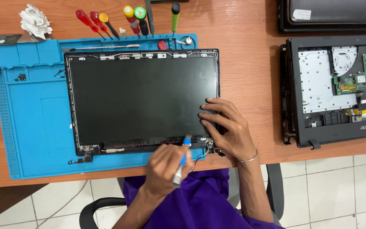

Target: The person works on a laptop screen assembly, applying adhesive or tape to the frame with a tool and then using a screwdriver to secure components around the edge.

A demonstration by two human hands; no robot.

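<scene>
Blue silicone repair mat (pixel 34 127) on a wooden bench (pixel 250 76), carrying a bare laptop display panel (pixel 142 99), glass dark, bezel off, thin cable run along its top edge.

Left hand (pixel 166 167): forearm rising from the lower frame, wrist bent, fingers curled in a closed grip round a screwdriver (pixel 182 163) with blue and grey handle. The tool slants up and away, its tip at the panel's near edge, just beside the right-hand hinge (pixel 208 143).

Right hand (pixel 227 129): forearm coming up from below right, thin bracelet (pixel 248 159) at the wrist. Palm down, fingers spread and flat on the lower right corner of the panel; grip released, pressing, holding nothing.

Left hinge (pixel 85 154) lies at the panel's near left corner.

Far edge of mat: row of screwdrivers (pixel 119 21) with red, yellow, green and black handles. Crumpled white tissue (pixel 34 20) at far left.

Right of bench: opened laptop base (pixel 335 89), green circuit board exposed; a second dark laptop (pixel 331 15) beyond it.
</scene>
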